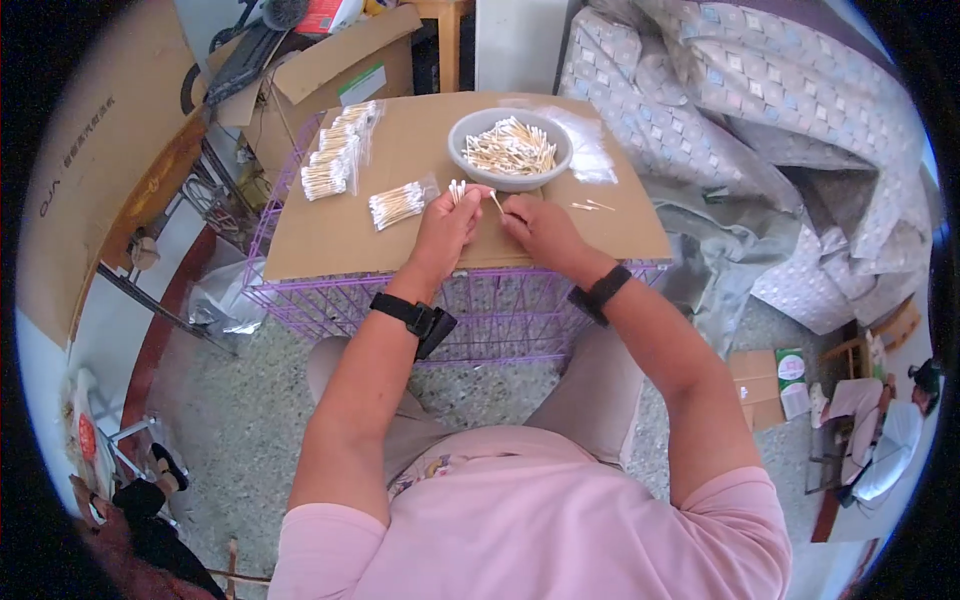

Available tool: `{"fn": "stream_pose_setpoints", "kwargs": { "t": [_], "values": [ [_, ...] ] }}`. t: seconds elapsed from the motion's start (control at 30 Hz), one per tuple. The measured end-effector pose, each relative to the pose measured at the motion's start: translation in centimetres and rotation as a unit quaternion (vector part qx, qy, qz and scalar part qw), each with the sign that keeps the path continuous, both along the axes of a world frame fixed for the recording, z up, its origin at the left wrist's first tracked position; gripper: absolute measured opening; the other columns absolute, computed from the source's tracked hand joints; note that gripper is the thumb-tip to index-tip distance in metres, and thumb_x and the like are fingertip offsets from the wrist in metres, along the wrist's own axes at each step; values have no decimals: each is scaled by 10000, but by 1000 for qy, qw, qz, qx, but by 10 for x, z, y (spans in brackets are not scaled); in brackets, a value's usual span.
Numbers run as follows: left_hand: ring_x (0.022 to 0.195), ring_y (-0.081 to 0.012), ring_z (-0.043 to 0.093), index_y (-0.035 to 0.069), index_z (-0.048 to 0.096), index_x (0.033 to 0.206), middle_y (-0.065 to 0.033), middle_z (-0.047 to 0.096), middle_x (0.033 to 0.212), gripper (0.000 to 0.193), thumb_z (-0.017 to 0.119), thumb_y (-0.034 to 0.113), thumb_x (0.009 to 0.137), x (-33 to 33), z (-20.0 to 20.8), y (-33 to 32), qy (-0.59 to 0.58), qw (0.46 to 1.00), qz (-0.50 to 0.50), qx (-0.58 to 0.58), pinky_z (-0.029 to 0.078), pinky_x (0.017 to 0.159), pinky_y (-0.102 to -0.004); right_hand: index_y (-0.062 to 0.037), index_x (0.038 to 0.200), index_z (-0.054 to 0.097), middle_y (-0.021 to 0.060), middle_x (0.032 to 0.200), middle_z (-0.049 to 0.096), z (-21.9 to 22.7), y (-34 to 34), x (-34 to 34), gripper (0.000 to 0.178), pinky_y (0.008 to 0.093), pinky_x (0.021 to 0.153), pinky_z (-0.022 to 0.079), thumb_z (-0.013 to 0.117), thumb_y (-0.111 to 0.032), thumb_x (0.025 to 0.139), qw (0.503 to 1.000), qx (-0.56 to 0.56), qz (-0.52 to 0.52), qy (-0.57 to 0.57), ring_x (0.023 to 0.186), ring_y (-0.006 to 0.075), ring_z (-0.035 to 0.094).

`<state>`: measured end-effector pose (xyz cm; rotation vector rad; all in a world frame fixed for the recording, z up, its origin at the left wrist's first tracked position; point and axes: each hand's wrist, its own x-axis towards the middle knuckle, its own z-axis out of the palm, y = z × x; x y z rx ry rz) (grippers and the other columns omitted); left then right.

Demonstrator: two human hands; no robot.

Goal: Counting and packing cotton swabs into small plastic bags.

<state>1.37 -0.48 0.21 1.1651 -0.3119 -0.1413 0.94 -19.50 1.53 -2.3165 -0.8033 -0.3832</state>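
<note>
My left hand [447, 228] is closed round a small bunch of cotton swabs [457, 190], their white tips poking up above the fingers. Close beside it, my right hand [538, 226] pinches a single cotton swab [496, 202], tilted, with its white tip up. Just beyond both hands stands a grey bowl [460, 169] heaped with loose cotton swabs [513, 146]. To the left of my left hand lies a clear bag of cotton swabs [397, 206]. Farther left, several more filled bags [333, 160] lie overlapping in a row.
A flat cardboard sheet [330, 240] tops a purple wire cage [480, 310]. Clear plastic bags [585, 145] lie right of the bowl, and a few stray swabs [592, 205] nearer. An open carton [345, 75] stands behind left; covered bundles [750, 90] fill the right. Other people sit at both lower sides.
</note>
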Motion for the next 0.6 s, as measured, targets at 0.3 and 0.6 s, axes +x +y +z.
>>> {"fn": "stream_pose_setpoints", "kwargs": {
  "t": [0.3,0.6],
  "values": [
    [476,-13,331,40,668,1074,74,519,662,239,556,224,971,-2,4,-1,-5,999,4,43,274,429,-192,-37,905,554,160,843,562,-8,3,-1,155,429,716,456,547,-192,913,999,-7,-24,-41,829,360,567],
    [490,-1,298,52,694,1037,95,485,645,173,631,163,920,0,1,-1,-3,999,17,49,240,428,-185,-66,834,575,136,802,578,-9,3,1,191,466,667,456,581,-250,884,999,5,-20,-45,782,361,574]
  ]
}}
